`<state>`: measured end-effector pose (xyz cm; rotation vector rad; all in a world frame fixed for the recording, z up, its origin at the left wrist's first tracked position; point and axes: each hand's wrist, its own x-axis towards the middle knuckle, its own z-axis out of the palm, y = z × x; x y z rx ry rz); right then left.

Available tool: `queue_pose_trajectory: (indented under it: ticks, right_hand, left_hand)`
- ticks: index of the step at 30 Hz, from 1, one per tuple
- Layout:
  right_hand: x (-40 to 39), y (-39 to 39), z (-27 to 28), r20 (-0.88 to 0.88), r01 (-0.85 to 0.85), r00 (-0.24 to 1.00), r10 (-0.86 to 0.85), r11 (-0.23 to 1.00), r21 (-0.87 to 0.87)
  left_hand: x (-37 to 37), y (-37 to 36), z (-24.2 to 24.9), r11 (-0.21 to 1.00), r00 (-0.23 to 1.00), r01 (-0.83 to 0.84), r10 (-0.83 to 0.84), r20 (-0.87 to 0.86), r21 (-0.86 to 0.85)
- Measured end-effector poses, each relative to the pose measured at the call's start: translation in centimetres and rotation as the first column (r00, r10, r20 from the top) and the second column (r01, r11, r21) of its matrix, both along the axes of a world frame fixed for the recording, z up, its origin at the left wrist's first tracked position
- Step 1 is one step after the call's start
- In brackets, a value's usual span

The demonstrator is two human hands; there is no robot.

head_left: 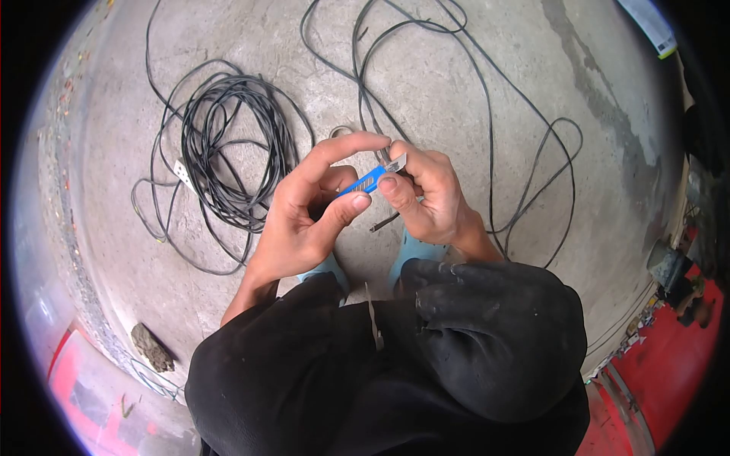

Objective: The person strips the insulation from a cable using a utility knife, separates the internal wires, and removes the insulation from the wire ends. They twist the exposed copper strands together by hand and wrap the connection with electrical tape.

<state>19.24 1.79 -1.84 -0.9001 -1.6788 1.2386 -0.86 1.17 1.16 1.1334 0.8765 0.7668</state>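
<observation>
In the middle of the view, my left hand [312, 201] is closed on a blue utility knife [363, 182], its thumb on the handle. The metal blade points up and right, close to the fingertips of my right hand [426, 194]. That hand is closed on a black cable [385, 222], whose cut end sticks out below its fingers. Part of the cable is hidden behind the fingers, so I cannot tell whether the blade touches it.
A coil of black cable [194, 144] lies on the concrete floor at the left, beside a white socket block [182, 173]. Looser cable loops [490, 129] spread to the right. A stone [152, 347] sits lower left. Light blue shoes [414, 251] are below my hands.
</observation>
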Motion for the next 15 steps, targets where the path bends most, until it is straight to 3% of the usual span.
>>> queue_pose_trajectory:
  ticks: [15]
  right_hand:
    - [-0.35, -0.28, -0.12, -0.056, 0.029, 0.998, -0.034, 0.997, -0.077]
  left_hand:
    - [-0.09, -0.19, 0.02, 0.999, 0.999, -0.040, 0.040, -0.027, -0.004]
